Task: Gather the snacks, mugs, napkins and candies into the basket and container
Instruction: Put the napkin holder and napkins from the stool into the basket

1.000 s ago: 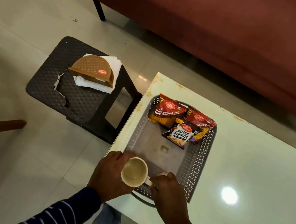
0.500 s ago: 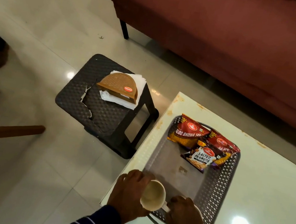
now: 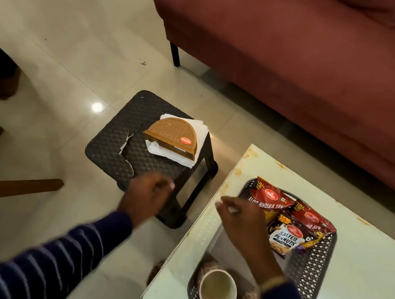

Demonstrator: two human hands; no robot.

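A dark perforated basket sits on the white table. In its near corner stands a cream mug, with a second patterned mug partly hidden under my right sleeve. Three snack packets lie at its far end, the salted peanuts packet on top. My right hand hovers over the basket with loose fingers, holding nothing. My left hand is out over the black stool, blurred, empty. On the stool a brown half-round napkin holder lies on white napkins.
A maroon sofa runs along the far side. The white table has a chipped near-left edge. Wooden furniture legs stick out at the left over the tiled floor. The stool's top is cracked.
Both hands have let go of the cream mug, which now stands in the basket. The left hand moved out toward the stool, the right hand lifted over the basket. The view swung left.
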